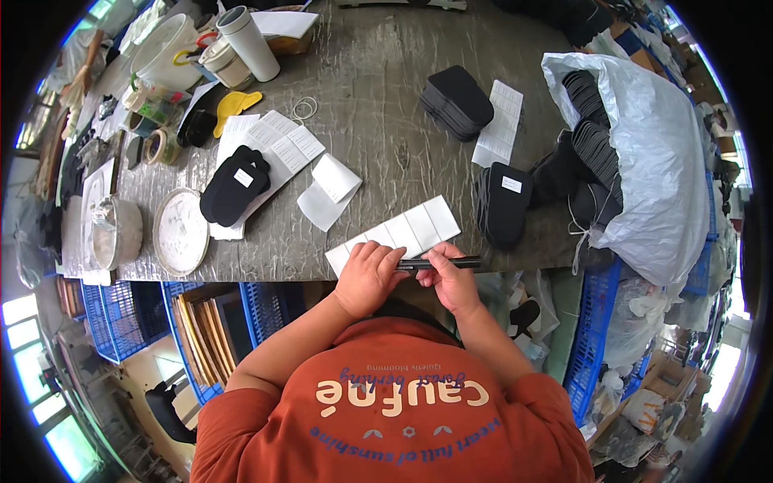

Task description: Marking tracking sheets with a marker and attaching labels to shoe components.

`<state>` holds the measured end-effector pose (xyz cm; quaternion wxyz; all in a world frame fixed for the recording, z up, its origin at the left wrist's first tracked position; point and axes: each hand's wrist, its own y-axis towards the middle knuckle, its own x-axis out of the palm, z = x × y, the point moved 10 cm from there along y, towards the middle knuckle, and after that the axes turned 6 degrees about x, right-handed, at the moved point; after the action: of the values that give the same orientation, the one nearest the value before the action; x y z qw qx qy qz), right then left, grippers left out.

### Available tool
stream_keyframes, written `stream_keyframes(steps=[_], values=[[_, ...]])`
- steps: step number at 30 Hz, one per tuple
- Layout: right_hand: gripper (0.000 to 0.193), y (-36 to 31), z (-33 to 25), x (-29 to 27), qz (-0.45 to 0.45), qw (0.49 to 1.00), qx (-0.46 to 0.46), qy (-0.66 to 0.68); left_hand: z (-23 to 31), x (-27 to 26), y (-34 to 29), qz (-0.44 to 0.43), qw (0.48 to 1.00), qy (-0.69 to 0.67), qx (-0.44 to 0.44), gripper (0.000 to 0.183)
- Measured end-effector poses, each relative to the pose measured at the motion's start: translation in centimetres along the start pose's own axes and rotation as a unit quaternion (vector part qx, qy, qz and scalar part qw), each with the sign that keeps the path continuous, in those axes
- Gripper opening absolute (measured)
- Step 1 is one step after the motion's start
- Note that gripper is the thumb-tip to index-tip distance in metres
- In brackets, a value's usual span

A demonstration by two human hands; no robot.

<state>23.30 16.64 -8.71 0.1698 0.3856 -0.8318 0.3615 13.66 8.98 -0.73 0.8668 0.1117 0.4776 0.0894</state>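
Observation:
At the table's front edge I hold a black pen [469, 262] level between my hands. My left hand [366, 278] is closed around its left end, fingers curled over it. My right hand [449, 278] pinches it near the middle, and its right end sticks out past the fingers. A strip of blank white labels [419, 225] lies slantwise on the table just beyond my hands, its lower left part beside my left hand. To the right stands a stack of black insole-shaped pads [495, 213] with a white label on top.
More black pads [233, 193] lie at left on printed label sheets [294, 149], near a curled white paper [330, 189]. Another pad stack [457, 101] sits farther back. A white sack [660, 161] full of pads fills the right side. A round tray [181, 233] and tumbler [248, 44] stand left.

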Motion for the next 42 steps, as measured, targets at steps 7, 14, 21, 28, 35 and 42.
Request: stream_keyframes(steps=[7,14,21,28,35,42], values=[[0.028,-0.2,-4.7,-1.5,0.079,0.983,-0.157,-0.052,-3.8,4.0,-3.1,-0.211,0.964,0.146,-0.070,0.065],[0.057,-0.3,-3.5,5.7,-0.071,0.686,-0.305,-0.656,-4.1,4.5,-4.4,-0.211,0.970,0.117,-0.033,0.052],[0.045,0.7,-1.3,3.9,-0.043,0.656,-0.310,-0.687,-4.2,3.2,-4.5,-0.149,0.986,0.039,-0.068,0.055],[0.045,0.1,-1.9,5.0,-0.029,0.626,-0.335,-0.704,-6.4,-0.8,-0.7,0.015,0.992,0.036,-0.116,0.062],[0.042,0.2,-1.3,5.2,-0.031,0.615,-0.343,-0.710,-10.8,2.0,0.4,0.014,0.974,0.096,-0.203,0.068],[0.040,0.4,-1.5,5.3,-0.022,0.608,-0.345,-0.714,-10.5,1.9,0.0,0.030,0.978,0.112,-0.173,0.066]])
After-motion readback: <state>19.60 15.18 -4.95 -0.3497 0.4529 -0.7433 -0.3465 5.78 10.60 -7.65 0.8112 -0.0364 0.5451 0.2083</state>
